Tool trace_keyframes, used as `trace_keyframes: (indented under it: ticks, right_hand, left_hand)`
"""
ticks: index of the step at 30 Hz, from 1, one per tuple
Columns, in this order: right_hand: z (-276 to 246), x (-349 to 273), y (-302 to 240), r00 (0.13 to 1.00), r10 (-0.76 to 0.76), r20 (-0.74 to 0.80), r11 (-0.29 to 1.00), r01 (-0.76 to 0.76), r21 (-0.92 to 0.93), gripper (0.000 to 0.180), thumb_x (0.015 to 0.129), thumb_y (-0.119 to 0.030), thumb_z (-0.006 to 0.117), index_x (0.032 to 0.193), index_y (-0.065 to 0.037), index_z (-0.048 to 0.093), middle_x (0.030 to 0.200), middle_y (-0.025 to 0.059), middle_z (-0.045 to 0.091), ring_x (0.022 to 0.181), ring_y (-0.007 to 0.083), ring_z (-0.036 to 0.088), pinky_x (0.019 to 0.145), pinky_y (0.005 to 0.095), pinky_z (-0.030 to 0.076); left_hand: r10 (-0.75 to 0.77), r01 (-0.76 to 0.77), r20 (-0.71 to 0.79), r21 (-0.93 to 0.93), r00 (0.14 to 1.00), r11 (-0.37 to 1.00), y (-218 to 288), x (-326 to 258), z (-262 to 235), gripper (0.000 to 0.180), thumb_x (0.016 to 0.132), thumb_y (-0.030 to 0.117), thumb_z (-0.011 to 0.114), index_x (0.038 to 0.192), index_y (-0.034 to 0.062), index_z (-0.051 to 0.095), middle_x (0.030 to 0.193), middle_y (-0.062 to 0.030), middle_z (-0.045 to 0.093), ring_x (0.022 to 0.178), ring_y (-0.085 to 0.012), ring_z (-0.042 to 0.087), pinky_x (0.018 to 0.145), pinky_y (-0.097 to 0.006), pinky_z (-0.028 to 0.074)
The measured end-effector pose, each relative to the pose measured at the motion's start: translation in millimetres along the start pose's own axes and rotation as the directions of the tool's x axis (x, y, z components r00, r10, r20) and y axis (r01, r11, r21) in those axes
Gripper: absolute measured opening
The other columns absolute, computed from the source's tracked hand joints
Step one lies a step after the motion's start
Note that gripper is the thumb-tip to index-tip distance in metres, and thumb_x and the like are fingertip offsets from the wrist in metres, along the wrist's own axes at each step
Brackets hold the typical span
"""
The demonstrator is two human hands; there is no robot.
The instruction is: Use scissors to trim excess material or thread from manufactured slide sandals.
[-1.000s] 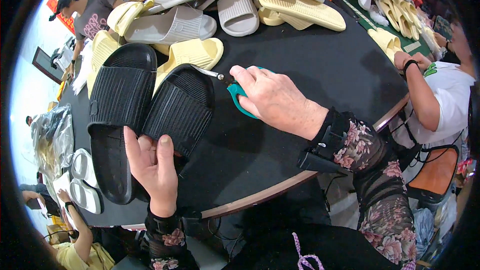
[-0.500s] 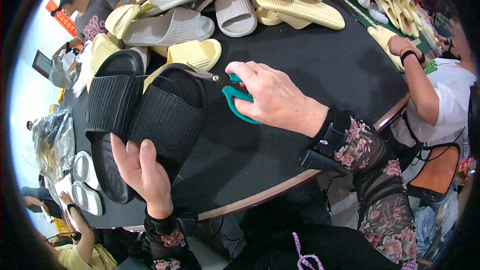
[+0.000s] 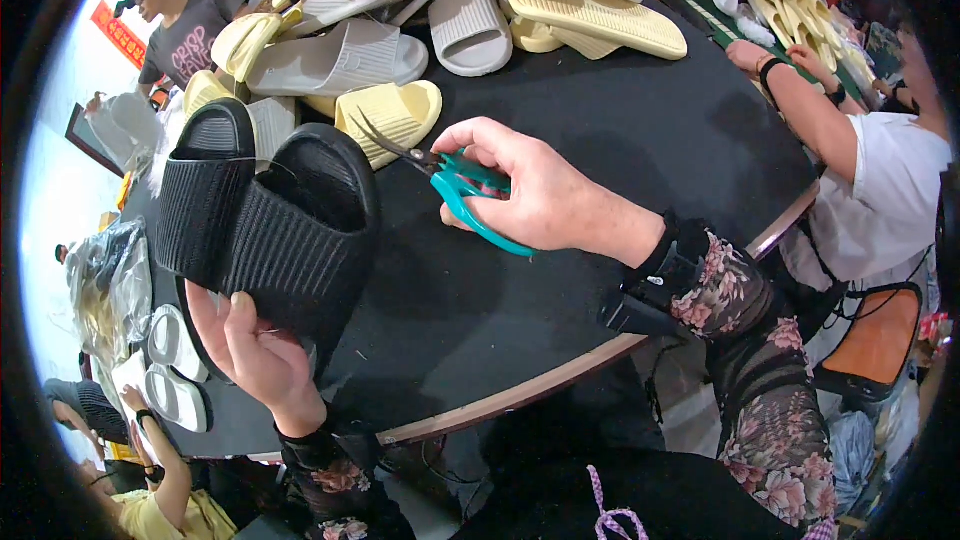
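A pair of black ribbed slide slippers (image 3: 295,245) is tilted up off the dark tabletop, side by side with their soles toward the far left. My left hand (image 3: 262,365) grips them from the near end, thumb on top and the other fingers partly hidden underneath. A thin clear strand loops between the two straps. To the right, my right hand (image 3: 548,192) is closed round teal-handled scissors (image 3: 478,208). Their slim blades point up and left, slightly parted, apart from the black slippers and over a yellow slipper (image 3: 405,110).
Yellow and grey slippers (image 3: 475,30) lie heaped at the far side of the black table (image 3: 620,170). White slippers (image 3: 175,395) sit at the left edge. Co-workers are at the right, far left and lower left. A clear plastic bag (image 3: 110,270) stands at left.
My left hand has lifted and tilted the black slippers, shifting them left. The scissors have drawn away from the strap area, and their blades have parted. The co-worker at the right has reached farther away.
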State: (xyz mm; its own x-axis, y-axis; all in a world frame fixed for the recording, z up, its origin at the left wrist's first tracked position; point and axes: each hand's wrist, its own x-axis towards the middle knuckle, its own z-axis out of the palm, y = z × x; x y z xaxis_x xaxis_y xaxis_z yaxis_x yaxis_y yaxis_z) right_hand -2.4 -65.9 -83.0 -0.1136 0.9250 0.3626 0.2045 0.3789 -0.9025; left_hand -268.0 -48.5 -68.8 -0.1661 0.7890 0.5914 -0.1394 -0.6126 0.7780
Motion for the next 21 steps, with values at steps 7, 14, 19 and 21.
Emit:
trace_keyframes:
  ticks: [7, 14, 19, 21]
  right_hand:
    - [-2.1, -2.5, -1.4, 0.999, -0.009, 0.044, 0.998, 0.006, 0.063, 0.042, 0.076, -0.015, 0.069, 0.111, -0.001, 0.049, 0.088, 0.01, 0.064, 0.081, 0.0138, 0.062, 0.071, 0.0287, 0.05]
    - [-1.9, -3.1, -4.9, 0.996, 0.02, 0.088, 0.982, -0.036, 0.184, 0.037, 0.078, -0.009, 0.066, 0.11, 0.001, 0.049, 0.088, 0.0099, 0.065, 0.082, 0.0104, 0.061, 0.072, 0.0266, 0.049]
    - [-2.7, -2.7, -13.0, 0.992, 0.071, 0.108, 0.982, -0.088, 0.169, 0.034, 0.084, -0.002, 0.061, 0.115, -0.001, 0.047, 0.087, 0.0028, 0.059, 0.082, 0.0065, 0.058, 0.076, 0.0229, 0.048]
    - [-0.5, -2.9, -12.4, 0.99, 0.082, 0.112, 0.983, -0.099, 0.156, 0.035, 0.084, -0.002, 0.061, 0.116, -0.001, 0.047, 0.088, 0.0028, 0.059, 0.081, 0.0062, 0.057, 0.076, 0.0229, 0.048]
  left_hand:
    - [-0.023, 0.029, 0.062, -0.095, 0.998, 0.995, 1.7, -2.6, 0.1, 0.061, 0.077, 0.004, 0.041, 0.135, -0.0082, 0.032, 0.132, -0.0213, 0.044, 0.116, -0.0283, 0.05, 0.099, -0.036, 0.037]
    - [0.01, -0.006, 0.07, -0.068, 0.998, 0.998, 3.5, 1.5, 1.0, 0.06, 0.077, 0.005, 0.04, 0.135, -0.008, 0.031, 0.132, -0.022, 0.044, 0.117, -0.029, 0.049, 0.1, -0.037, 0.036]
    - [-0.036, 0.035, -0.028, -0.037, 0.999, 0.999, 2.9, 0.8, -2.9, 0.058, 0.08, 0.007, 0.041, 0.135, -0.0093, 0.031, 0.133, -0.0221, 0.042, 0.119, -0.029, 0.047, 0.103, -0.037, 0.033]
    - [0.021, -0.021, 0.015, -0.017, 1.0, 1.0, 0.0, 2.8, -7.8, 0.058, 0.081, 0.008, 0.042, 0.135, -0.0095, 0.031, 0.133, -0.0217, 0.042, 0.12, -0.029, 0.046, 0.103, -0.037, 0.033]
